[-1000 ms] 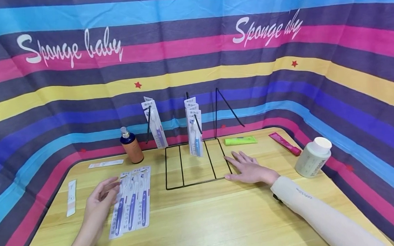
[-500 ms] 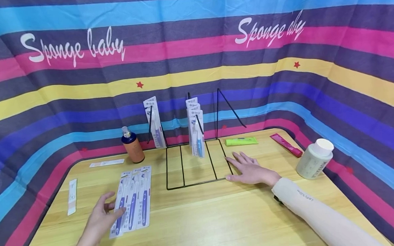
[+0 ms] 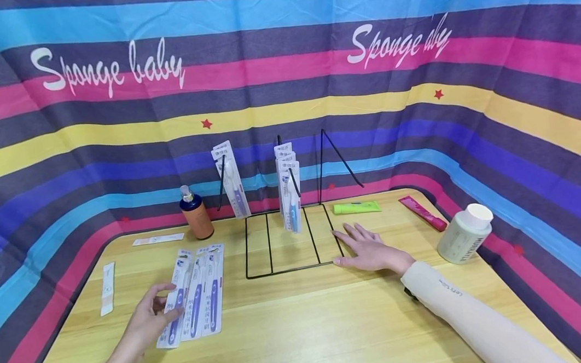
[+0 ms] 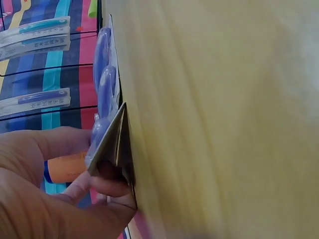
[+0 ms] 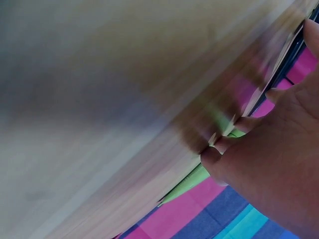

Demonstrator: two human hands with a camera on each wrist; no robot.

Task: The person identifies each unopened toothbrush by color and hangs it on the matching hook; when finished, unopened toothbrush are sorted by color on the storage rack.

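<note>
On the table at left lie several packaged purple toothbrushes. My left hand (image 3: pixel 147 320) pinches the leftmost packaged toothbrush (image 3: pixel 182 270) by its side edges. In the left wrist view the thumb is on the plastic front and fingers are tucked under the card back (image 4: pixel 115 137), which is tilted up off the table. The other two packaged toothbrushes (image 3: pixel 212 287) lie flat beside it, partly overlapping. My right hand (image 3: pixel 365 249) rests with fingers spread at the right side of the black wire rack (image 3: pixel 295 269), fingertips at its base wire.
Packaged toothbrushes hang on the rack's left hook (image 3: pixel 232 179) and middle hook (image 3: pixel 291 198); its right hook (image 3: pixel 341 159) is bare. Around stand an orange bottle (image 3: pixel 197 216) and a white-capped bottle (image 3: pixel 463 238). A green tube (image 3: pixel 356 207), pink tube (image 3: pixel 422 213) and slim sachets (image 3: pixel 107 288) lie nearby.
My left hand has come down onto the leftmost packaged toothbrush and gripped it; that pack has shifted slightly left and tilted up. My right hand stays in place.
</note>
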